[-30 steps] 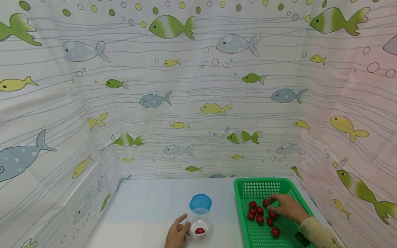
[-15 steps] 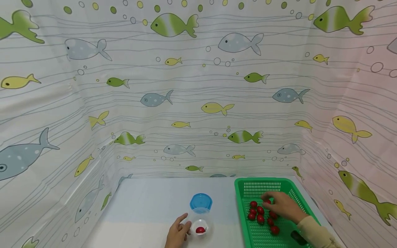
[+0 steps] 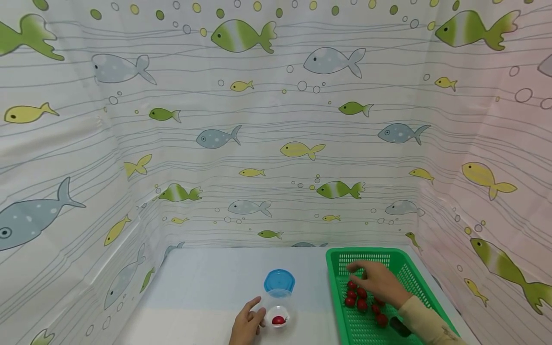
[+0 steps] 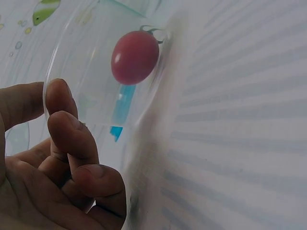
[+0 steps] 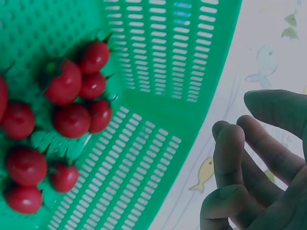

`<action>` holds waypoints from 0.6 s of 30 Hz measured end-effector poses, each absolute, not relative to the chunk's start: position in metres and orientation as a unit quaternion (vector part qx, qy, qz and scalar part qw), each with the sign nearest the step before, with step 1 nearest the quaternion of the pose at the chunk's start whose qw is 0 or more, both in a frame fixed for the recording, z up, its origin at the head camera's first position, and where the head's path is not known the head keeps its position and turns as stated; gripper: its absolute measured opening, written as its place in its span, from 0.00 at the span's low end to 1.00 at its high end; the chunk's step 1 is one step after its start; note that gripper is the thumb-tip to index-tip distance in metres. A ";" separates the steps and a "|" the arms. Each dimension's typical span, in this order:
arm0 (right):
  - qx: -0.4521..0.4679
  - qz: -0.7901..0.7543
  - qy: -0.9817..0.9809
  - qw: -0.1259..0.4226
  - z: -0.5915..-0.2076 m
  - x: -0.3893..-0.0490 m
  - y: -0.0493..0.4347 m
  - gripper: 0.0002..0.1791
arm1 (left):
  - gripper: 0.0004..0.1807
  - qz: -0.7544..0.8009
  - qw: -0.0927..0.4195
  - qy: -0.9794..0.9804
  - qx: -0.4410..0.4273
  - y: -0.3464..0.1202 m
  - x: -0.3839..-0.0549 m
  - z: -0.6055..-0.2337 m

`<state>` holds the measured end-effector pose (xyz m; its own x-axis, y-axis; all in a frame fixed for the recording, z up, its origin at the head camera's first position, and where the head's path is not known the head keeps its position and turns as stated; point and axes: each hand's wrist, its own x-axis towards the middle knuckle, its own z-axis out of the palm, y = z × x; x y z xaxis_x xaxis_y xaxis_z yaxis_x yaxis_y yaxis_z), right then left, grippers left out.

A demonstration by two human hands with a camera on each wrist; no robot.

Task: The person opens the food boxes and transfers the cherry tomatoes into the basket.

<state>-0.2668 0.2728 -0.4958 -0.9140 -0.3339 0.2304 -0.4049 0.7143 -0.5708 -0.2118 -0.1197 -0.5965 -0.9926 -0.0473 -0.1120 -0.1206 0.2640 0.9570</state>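
My left hand [image 3: 247, 322] holds a clear plastic cup [image 4: 91, 103] by its rim, the rim lying between thumb and fingertip in the left wrist view. Inside it is one red cherry tomato [image 4: 135, 57] with a green stem. My right hand [image 3: 378, 283] is over the green basket [image 3: 334, 292], its fingers loosely bent with nothing between them in the right wrist view. Several cherry tomatoes [image 5: 72, 120] lie together on the basket floor; in the head view the hand covers some of them.
A round blue lid [image 3: 279, 281] lies on the white table [image 3: 207, 287] just behind the cup. The basket stands at the table's right side with raised slotted walls. A fish-print curtain [image 3: 258, 110] encloses the back and both sides.
My right hand has moved left over the basket, from its right part toward the group of tomatoes. The left hand and the cup have stayed in place.
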 end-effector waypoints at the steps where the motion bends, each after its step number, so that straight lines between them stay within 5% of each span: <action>1: 0.205 0.322 -0.923 0.056 -0.495 -0.267 0.270 0.11 | 0.36 0.605 0.030 0.794 -0.052 -0.120 -0.212 -0.597; 18: 0.267 0.318 -0.909 0.045 -0.486 -0.274 0.216 0.10 | 0.36 0.607 0.033 0.792 -0.061 -0.122 -0.214 -0.599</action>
